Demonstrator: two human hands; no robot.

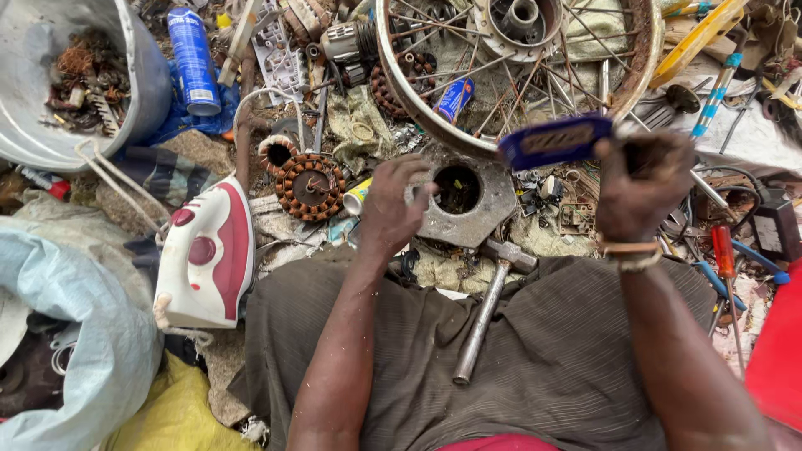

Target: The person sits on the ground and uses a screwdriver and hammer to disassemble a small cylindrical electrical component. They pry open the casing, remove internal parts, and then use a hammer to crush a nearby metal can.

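Our right hand (639,188) is raised and clamped on a flat blue plastic piece with a rectangular frame (555,140); fingers are closed around its right end, and it sticks out leftward, blurred, in front of the rusty spoked wheel rim (643,50). Our left hand (393,209) is lower, fingers curled onto the left edge of a grey hexagonal metal block with a round hole (468,200), which sits on the cluttered ground just ahead of our lap. We can't tell whether that hand grips the block or only rests on it.

A steel hammer with a metal handle (489,305) lies across the dark striped cloth (518,351) over our lap, head just below the block. Left of the left hand: a copper-wound stator ring (309,185), then a white-and-red clothes iron (209,255). Further left, a pale blue woven sack (75,334); up top, a grey metal bucket of scrap (33,108) and a blue spray can (194,60). A red-handled screwdriver (725,259) lies right of our right wrist.
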